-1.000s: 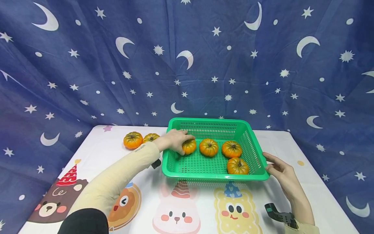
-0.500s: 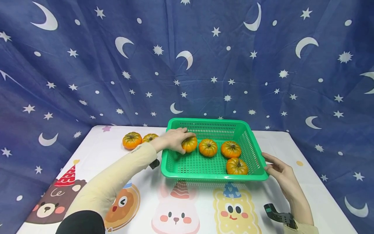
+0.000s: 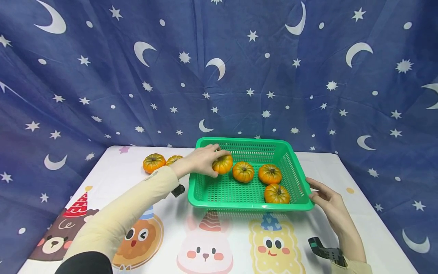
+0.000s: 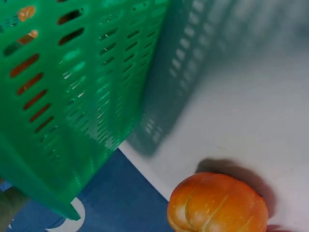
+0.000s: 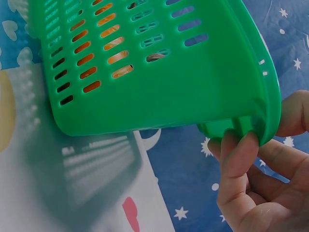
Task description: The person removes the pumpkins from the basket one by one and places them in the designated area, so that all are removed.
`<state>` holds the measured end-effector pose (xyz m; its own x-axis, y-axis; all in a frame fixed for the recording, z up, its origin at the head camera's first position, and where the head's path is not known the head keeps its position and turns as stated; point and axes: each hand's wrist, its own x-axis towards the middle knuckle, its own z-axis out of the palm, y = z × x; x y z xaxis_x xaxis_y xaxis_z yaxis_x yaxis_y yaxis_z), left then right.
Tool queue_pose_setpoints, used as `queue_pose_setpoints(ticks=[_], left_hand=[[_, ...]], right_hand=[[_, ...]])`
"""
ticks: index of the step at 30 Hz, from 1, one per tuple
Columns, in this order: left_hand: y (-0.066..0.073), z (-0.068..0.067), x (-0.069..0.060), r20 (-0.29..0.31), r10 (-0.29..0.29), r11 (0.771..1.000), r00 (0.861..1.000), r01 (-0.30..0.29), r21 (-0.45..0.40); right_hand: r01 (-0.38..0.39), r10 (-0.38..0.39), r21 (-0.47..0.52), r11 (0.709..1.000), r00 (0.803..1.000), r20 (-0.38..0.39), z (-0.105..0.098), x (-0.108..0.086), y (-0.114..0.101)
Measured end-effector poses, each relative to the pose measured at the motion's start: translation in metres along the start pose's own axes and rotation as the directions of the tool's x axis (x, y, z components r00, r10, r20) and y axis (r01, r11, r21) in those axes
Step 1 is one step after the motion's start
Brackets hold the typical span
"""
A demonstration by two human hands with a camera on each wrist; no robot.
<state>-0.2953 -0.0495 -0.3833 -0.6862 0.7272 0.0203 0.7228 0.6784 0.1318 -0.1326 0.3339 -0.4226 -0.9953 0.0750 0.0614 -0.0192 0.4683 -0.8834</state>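
Note:
At the left end of the green plastic basket [image 3: 239, 206], my left hand [image 3: 205, 160] grips a small orange pumpkin [image 3: 223, 164] with green-streaked skin, just above the basket floor. Its fingers reach over the far side and the thumb lies on the near side. My right hand [image 3: 330, 201] pinches the basket's right rim; the right wrist view shows the right hand's fingertips [image 5: 244, 145] curled under that rim. Inside the basket sit three more pumpkins: one in the middle [image 3: 243, 172], one to its right [image 3: 270, 174], and one at the near right [image 3: 277, 194].
Outside the basket on the left, two pumpkins, one at the far left [image 3: 154, 163] and one partly behind my left wrist [image 3: 174, 159], rest on the white cartoon-printed tablecloth [image 3: 171, 236]. A blue curtain [image 3: 239, 76] with moons and stars stands behind the table.
My left hand has raised the gripped pumpkin slightly, up and away from the basket floor. The right hand keeps its hold on the rim, and the other pumpkins stay put.

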Motion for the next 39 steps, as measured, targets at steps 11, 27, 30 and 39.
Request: queue_pose_setpoints(ticks=[11, 27, 30, 39], left_hand=[[0.004, -0.018, -0.016, -0.047, -0.008, 1.000, 0.999, 0.008, -0.006], [0.004, -0.030, -0.051, -0.076, -0.015, 1.000, 0.997, 0.015, 0.007], [0.003, -0.031, -0.059, -0.092, -0.020, 1.000, 0.996, 0.023, 0.022], [0.000, -0.039, -0.082, -0.139, -0.034, 0.998, 0.990, 0.040, 0.042]], right_hand=[[0.010, -0.010, -0.004, 1.000, 1.000, -0.001, 0.000, -0.001, -0.001], [0.004, -0.004, 0.000, 1.000, 1.000, 0.004, 0.000, 0.000, -0.001], [0.004, -0.004, -0.008, 1.000, 1.000, 0.001, 0.000, 0.000, -0.001], [0.008, -0.008, -0.011, 1.000, 1.000, 0.000, 0.000, 0.002, 0.000]])
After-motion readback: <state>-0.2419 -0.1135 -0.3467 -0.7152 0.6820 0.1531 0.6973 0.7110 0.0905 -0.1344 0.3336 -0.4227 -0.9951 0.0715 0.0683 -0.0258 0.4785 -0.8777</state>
